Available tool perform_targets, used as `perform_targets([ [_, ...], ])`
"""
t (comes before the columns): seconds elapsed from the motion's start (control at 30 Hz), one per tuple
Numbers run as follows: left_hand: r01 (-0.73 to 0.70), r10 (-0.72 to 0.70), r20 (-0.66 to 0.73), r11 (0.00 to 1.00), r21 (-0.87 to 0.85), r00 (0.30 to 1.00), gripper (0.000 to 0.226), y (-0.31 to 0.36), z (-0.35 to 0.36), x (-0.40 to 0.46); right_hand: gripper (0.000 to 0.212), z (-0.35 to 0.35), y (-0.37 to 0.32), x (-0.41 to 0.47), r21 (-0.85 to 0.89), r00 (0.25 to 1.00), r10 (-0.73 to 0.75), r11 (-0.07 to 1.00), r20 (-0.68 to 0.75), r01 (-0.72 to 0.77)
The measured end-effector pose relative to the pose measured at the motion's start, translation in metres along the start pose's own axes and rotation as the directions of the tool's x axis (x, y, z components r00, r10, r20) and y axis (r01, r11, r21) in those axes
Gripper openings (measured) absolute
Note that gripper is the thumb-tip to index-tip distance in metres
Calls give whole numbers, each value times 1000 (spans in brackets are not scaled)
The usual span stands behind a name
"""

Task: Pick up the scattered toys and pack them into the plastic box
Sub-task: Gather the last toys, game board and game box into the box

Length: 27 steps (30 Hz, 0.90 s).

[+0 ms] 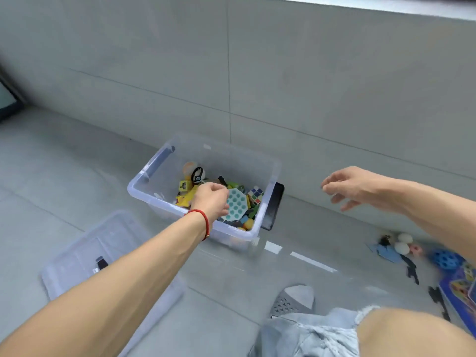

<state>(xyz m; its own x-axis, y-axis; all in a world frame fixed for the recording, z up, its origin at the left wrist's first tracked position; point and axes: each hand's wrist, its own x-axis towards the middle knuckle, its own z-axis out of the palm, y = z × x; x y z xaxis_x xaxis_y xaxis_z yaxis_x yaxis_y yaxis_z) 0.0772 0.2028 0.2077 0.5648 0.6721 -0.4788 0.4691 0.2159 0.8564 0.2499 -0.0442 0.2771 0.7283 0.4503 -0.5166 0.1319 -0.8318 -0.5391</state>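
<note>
Writing: none readable anywhere; the white strips (pixel 313 261) on the floor carry no legible text, and the blue board (pixel 457 295) at the right edge has coloured print too blurred to read.

Surface: grey tiled floor (pixel 64 161), meeting a grey tiled wall (pixel 309 86) just behind the plastic box (pixel 144 194). A dark-framed panel (pixel 7 99) sits at far left, cut off.

Box is clear, open-topped and partly filled: a teal hexagonal bubble toy (pixel 235 204) on top, a puzzle cube (pixel 255 195) beside it, a black-and-white ball (pixel 197 174), yellow pieces (pixel 185 195), and an orange ball (pixel 248 224) near the front wall. A dark handle (pixel 273 206) shows on its right side. The clear lid (pixel 77 253) lies flat on the floor to the left, partly under the forearm.

Left hand (pixel 212 199), red cord (pixel 203 219) on the wrist, hangs over the box contents with fingers curled downward; fingertips are hidden, so I cannot tell whether it holds anything.

Right hand (pixel 350 188) is in the air right of the box, fingers loosely spread, holding nothing.

Loose toys sit on the floor at right, well apart from the box: two white balls (pixel 403 242), a pink ball (pixel 415 249), a blue holed ball (pixel 447 260), and black flat pieces (pixel 412 271). All are motion-blurred.

Bottom edge: a grey slipper (pixel 293 302) and a knee in torn denim (pixel 322 333), cut off.
</note>
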Motion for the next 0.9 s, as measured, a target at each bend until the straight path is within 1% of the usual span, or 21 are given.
perform_targets([
  [0.07, -74, 66, 105, 994, 81, 992, 20, 5, 41, -12, 21, -22, 47, -12, 6, 997, 66, 998, -39, -66],
  [0.17, -213, 129, 334, 950, 228, 934, 25, 3, 120, -29, 23, -46, 122, -28, 52, 979, 189, 981, -75, -186],
  [0.23, -278, 123, 461, 918, 285, 879, 25, -4, 178, -44, 25, -53, 175, -34, 122, 961, 258, 962, -97, -245],
  [0.33, -326, 52, 599, 875, 358, 799, 21, -23, 267, -58, 24, -54, 251, -38, 232, 931, 338, 925, -139, -302],
  [0.4, -343, -4, 655, 850, 401, 756, 17, -42, 321, -62, 25, -50, 293, -41, 219, 906, 372, 919, -202, -328],
  [0.47, -366, -59, 687, 812, 455, 724, 17, -63, 368, -58, 27, -41, 335, -38, 130, 874, 400, 917, -276, -378],
  [0.57, -432, -125, 711, 717, 547, 692, 27, -97, 419, -44, 28, -12, 389, -24, 39, 864, 438, 896, -249, -443],
  [0.63, -477, -130, 719, 665, 574, 683, 37, -117, 445, -32, 22, 13, 418, -9, -26, 823, 505, 848, -260, -529],
  [0.67, -523, -117, 731, 624, 581, 672, 45, -126, 457, -25, 25, 24, 429, -3, -48, 775, 564, 799, -286, -599],
  [0.7, -590, -108, 751, 551, 590, 651, 53, -134, 466, -17, 29, 35, 437, 4, -67, 719, 628, 738, -297, -671],
  [0.73, -664, -99, 775, 455, 593, 624, 62, -141, 475, -11, 32, 47, 443, 9, -84, 668, 684, 678, -294, -731],
  [0.77, -732, -77, 800, 359, 579, 595, 70, -147, 483, -3, 35, 59, 450, 14, -105, 634, 716, 635, -292, -766],
  [0.8, -784, -45, 824, 279, 554, 565, 76, -153, 490, 4, 37, 71, 456, 18, -121, 615, 727, 611, -307, -783],
  [0.83, -816, -22, 839, 220, 535, 544, 81, -157, 497, 11, 39, 83, 462, 22, -126, 607, 717, 606, -343, -786],
  [0.9, -843, 11, 852, 147, 517, 524, 85, -168, 508, 25, 37, 104, 475, 25, -73, 596, 665, 638, -450, -766],
])
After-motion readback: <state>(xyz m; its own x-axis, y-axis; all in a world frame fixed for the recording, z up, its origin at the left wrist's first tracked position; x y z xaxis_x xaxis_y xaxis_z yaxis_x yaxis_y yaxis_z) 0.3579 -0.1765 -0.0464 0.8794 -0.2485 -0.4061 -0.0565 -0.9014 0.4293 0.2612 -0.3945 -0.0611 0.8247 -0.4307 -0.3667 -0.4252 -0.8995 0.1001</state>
